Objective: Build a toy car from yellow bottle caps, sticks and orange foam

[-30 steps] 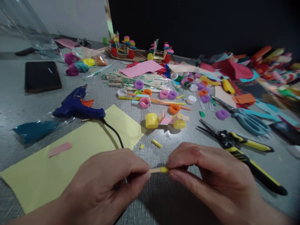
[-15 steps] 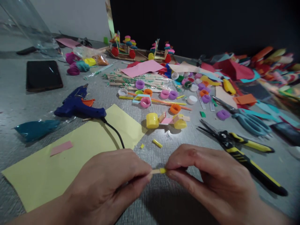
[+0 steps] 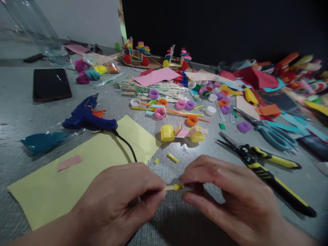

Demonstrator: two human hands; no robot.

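Pinched between the thumb and finger of my left hand (image 3: 128, 198) is a thin wooden stick (image 3: 169, 188). A short yellow straw piece (image 3: 178, 187) sits on the stick's right end. My right hand (image 3: 228, 194) is beside that end, thumb and fingertips parted around it. Just beyond the hands lie a loose yellow straw piece (image 3: 172, 158) and a tiny yellow scrap (image 3: 156, 161). Further up stands a small build with yellow wheels (image 3: 167, 133), pink paper and wooden sticks.
A blue glue gun (image 3: 88, 116) lies left, its cord running over yellow paper (image 3: 51, 191). Pliers (image 3: 269, 171) and scissors (image 3: 274, 133) lie right. Bottle caps (image 3: 192, 120), wrapped sticks (image 3: 153, 89) and a black tablet (image 3: 52, 84) are further back, with two finished-looking toy carts (image 3: 135, 56).
My right thumb and fingertips have parted from the yellow straw piece, showing more of it. My left hand still pinches the stick. The view has shifted slightly.
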